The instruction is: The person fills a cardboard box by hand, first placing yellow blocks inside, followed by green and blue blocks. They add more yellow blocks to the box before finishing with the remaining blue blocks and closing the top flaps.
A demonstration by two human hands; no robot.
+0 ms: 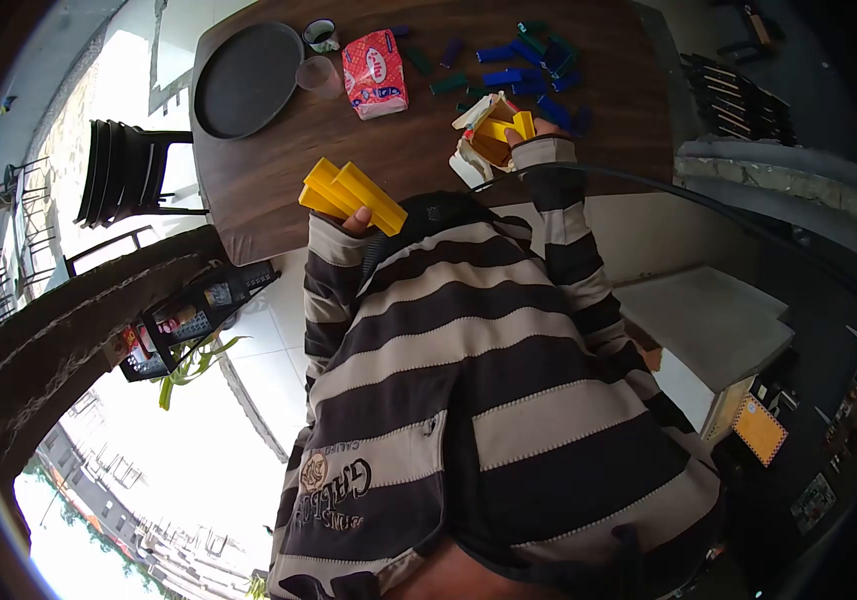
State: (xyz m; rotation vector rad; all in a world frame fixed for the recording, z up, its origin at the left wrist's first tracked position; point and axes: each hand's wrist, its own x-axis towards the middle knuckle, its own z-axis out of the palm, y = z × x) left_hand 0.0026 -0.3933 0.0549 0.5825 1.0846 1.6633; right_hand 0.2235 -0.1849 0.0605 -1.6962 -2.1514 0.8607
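Several long yellow blocks [353, 195] are bunched side by side in my left hand [358, 220], with the thumb pressed along them. My right hand [546, 132] is closed round a yellow block [522, 124] at the right side of a torn white and red carton [469, 165]. More yellow shows inside the carton's open top. Part of my right hand is hidden behind the block and the striped cuff. The carton sits at the near edge of the dark wooden table [258, 185].
Several blue blocks [513, 77] and green blocks [448, 84] lie scattered at the far right. A red and white packet [375, 72], a clear cup [319, 77], an enamel mug [321, 36] and a round black tray [248, 80] stand far left. Stacked black chairs [128, 172] are beside the table.
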